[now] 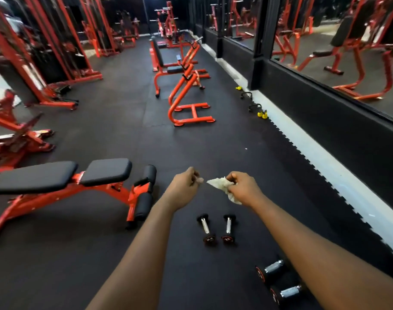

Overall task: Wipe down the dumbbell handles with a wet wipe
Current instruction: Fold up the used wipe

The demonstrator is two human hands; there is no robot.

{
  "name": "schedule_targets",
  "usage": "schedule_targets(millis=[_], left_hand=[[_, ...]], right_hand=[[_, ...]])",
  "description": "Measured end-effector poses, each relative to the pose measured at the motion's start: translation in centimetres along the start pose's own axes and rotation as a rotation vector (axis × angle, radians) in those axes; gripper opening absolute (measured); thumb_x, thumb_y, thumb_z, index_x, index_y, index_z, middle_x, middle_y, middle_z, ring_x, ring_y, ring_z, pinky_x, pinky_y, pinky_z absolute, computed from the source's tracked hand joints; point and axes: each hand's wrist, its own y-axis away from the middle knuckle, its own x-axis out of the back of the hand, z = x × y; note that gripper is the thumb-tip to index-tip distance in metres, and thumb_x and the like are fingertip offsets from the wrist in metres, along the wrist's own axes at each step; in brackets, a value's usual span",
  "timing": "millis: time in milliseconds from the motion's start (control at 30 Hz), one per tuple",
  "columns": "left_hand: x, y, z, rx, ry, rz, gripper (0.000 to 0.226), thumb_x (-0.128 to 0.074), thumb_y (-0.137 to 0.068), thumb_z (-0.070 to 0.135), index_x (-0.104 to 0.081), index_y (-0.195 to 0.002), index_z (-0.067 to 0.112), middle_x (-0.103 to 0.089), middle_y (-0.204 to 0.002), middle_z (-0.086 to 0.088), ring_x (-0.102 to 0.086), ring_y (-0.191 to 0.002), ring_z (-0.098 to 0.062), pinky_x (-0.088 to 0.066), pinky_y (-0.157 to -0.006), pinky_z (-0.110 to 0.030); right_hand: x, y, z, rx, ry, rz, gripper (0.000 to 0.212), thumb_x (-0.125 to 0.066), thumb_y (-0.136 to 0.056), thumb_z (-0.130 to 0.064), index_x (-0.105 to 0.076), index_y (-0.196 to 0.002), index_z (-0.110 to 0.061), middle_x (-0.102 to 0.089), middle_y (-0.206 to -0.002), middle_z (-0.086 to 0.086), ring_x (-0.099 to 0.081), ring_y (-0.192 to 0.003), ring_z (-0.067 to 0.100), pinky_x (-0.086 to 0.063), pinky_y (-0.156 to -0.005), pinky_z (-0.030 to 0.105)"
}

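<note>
Past the red bench [57, 182], your left hand [184, 189] hovers with fingers curled; whether it pinches anything is unclear. The crumpled wet wipe [219, 184] is gripped in your right hand [243, 186], above two small dumbbells [205, 228] lying on the floor [101, 253].

Nothing to read out here, folks: the small dumbbells [205, 227] down at six o'clock show pale marks inside the red rings on their near end caps, the larger dumbbells [273, 268] at five o'clock show red rings too, all blurred beyond reading.
</note>
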Motion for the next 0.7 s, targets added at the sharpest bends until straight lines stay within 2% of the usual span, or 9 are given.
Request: schedule_targets(millis=[200,300,367,533,633,700], left_hand=[[4.1,5.5,-0.9,0.104,-0.049,0.189,0.014,-0.058,-0.1,0.028,-0.058,-0.107,0.016,-0.069,-0.097,0.0,-0.064,-0.091,-0.022,-0.051,-0.083,-0.036],[5.2,10.3,-1.5,0.237,-0.041,0.311,0.013,-0.059,-0.099,0.028,-0.059,-0.107,0.017,-0.069,-0.093,0.0,-0.065,-0.088,-0.021,-0.053,-0.082,-0.039],[5.4,13.9,-1.5,0.319,-0.033,0.381,0.014,-0.059,-0.1,0.027,-0.059,-0.108,0.015,-0.069,-0.092,-0.001,-0.065,-0.084,-0.021,-0.054,-0.078,-0.038],[5.7,22.9,-1.4,0.493,-0.022,0.535,0.018,-0.058,-0.101,0.025,-0.059,-0.114,0.013,-0.064,-0.092,0.005,-0.061,-0.081,-0.018,-0.051,-0.071,-0.033],[5.7,29.3,-1.2,0.612,-0.02,0.639,0.014,-0.057,-0.102,0.026,-0.059,-0.111,0.016,-0.063,-0.09,0.01,-0.064,-0.088,-0.019,-0.054,-0.077,-0.036],[5.9,34.0,-1.1,0.691,-0.013,0.716,0.014,-0.057,-0.102,0.027,-0.059,-0.111,0.017,-0.066,-0.094,0.005,-0.064,-0.09,-0.02,-0.053,-0.08,-0.036]], right_hand=[[-2.6,0.9,-3.6,0.103,0.0,-0.143,0.016,-0.059,-0.077,-0.004,-0.068,-0.082,-0.017,-0.071,-0.089,0.001,-0.066,-0.084,0.019,-0.053,-0.071,0.03],[-4.9,2.1,-5.2,0.217,0.041,-0.256,0.02,-0.059,-0.075,-0.004,-0.064,-0.075,-0.023,-0.072,-0.089,0.002,-0.065,-0.086,0.021,-0.049,-0.072,0.027],[-6.6,3.4,-6.0,0.267,0.06,-0.342,0.02,-0.06,-0.074,-0.005,-0.067,-0.078,-0.024,-0.072,-0.088,0.002,-0.065,-0.087,0.021,-0.048,-0.072,0.028],[-10.7,7.9,-8.3,0.408,0.05,-0.522,0.019,-0.061,-0.08,-0.006,-0.07,-0.092,-0.017,-0.065,-0.085,-0.001,-0.059,-0.083,0.016,-0.038,-0.067,0.02],[-13.5,11.9,-9.8,0.507,0.056,-0.647,0.018,-0.06,-0.079,-0.005,-0.069,-0.087,-0.019,-0.066,-0.079,-0.002,-0.062,-0.079,0.016,-0.041,-0.06,0.02],[-15.9,15.0,-10.9,0.562,0.066,-0.738,0.018,-0.06,-0.077,-0.006,-0.068,-0.084,-0.02,-0.068,-0.078,-0.001,-0.063,-0.075,0.015,-0.043,-0.057,0.019]])
